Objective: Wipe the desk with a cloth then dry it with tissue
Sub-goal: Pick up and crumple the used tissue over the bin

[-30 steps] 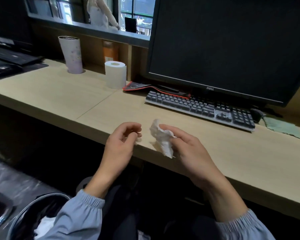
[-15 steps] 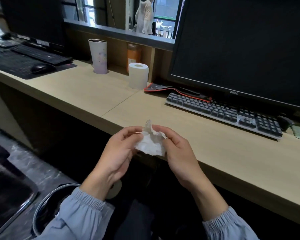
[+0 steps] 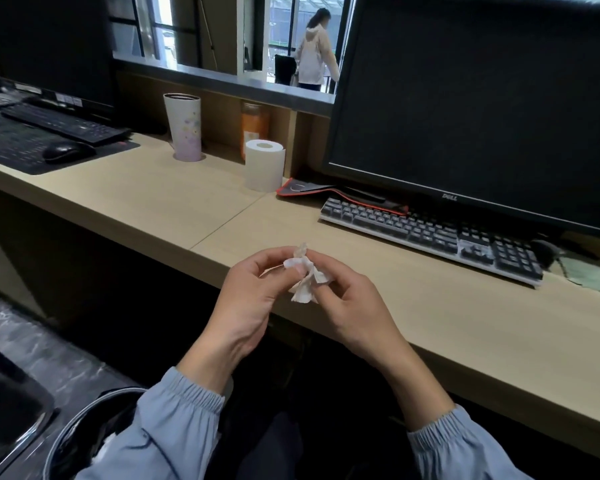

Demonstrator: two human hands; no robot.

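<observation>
A crumpled white tissue (image 3: 305, 277) is held between both hands just above the front edge of the light wooden desk (image 3: 174, 199). My left hand (image 3: 248, 299) pinches its left side with curled fingers. My right hand (image 3: 350, 303) grips its right side, thumb and fingers curled round it. A white tissue roll (image 3: 264, 165) stands upright at the back of the desk. A green cloth (image 3: 591, 275) lies flat on the desk at the far right, beside the keyboard.
A black keyboard (image 3: 430, 233) and a dark Dell monitor (image 3: 482, 109) fill the right back. A tall patterned cup (image 3: 184, 127) and an orange jar (image 3: 255, 124) stand at the back. A second keyboard and a mouse (image 3: 66, 150) lie far left. A bin (image 3: 84, 431) sits below left.
My left hand came over and took hold of the tissue beside my right hand. The tissue is now squeezed into a smaller wad. The view swung left.
</observation>
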